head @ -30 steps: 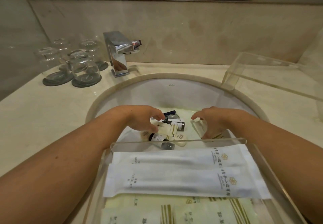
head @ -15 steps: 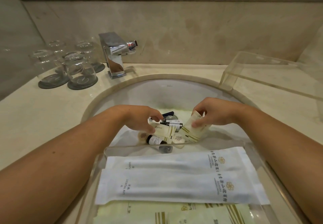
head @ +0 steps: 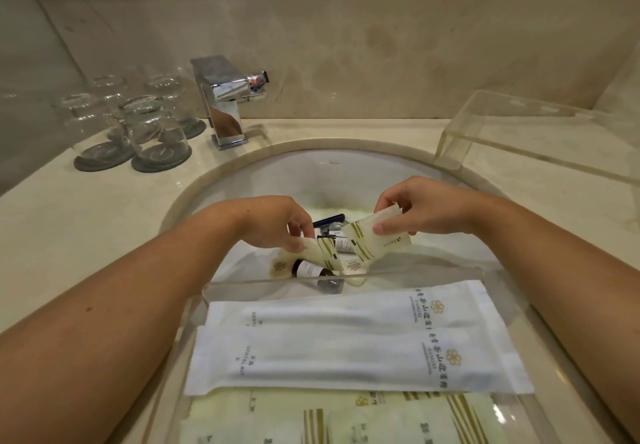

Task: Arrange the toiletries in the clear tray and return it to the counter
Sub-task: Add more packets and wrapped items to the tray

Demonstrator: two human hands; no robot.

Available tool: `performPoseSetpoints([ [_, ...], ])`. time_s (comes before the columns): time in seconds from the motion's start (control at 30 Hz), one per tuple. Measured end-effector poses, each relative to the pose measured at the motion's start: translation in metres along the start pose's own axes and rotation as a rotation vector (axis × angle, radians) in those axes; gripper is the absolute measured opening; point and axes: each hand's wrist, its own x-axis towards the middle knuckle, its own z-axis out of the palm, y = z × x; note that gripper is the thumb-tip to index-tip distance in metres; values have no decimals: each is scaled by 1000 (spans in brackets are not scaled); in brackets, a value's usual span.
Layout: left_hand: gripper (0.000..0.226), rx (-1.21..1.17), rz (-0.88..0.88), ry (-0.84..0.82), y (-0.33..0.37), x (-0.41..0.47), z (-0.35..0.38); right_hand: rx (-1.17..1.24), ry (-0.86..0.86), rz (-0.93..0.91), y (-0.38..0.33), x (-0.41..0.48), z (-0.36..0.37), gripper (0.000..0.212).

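A clear tray point(head: 343, 278) lies across the near side of the sink, holding two white dental-kit packets point(head: 346, 357) on top of cream packets. Beyond its far wall, a heap of toiletries sits in the basin: small dark bottles point(head: 313, 270), a round cream item point(head: 280, 266) and a dark razor point(head: 329, 220). My right hand point(head: 415, 208) pinches a cream gold-striped sachet point(head: 377, 241) lifted above the heap. My left hand point(head: 280, 223) pinches another cream striped sachet point(head: 320, 253) just left of it.
A chrome faucet point(head: 227, 104) stands behind the sink basin point(head: 346, 173). Several upturned glasses point(head: 152, 128) on grey coasters stand at the back left of the marble counter. A clear acrylic stand point(head: 519, 138) sits at the back right.
My right hand took a striped sachet from the basin and raised it toward the middle. My left hand keeps its sachet and shifted slightly.
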Motion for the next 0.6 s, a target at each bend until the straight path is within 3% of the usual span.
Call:
performPoseSetpoints([
  [0.13,13,0,24,153,4,-16,-4,39,66,-43,-7,-11,-3,11],
  [0.37,18,-176,101,564,1,-64,-6,209,246,-114,-31,-35,-7,11],
  [0.6,13,-341,177,731,18,-123,6,335,283,-223,-56,-66,3,7],
])
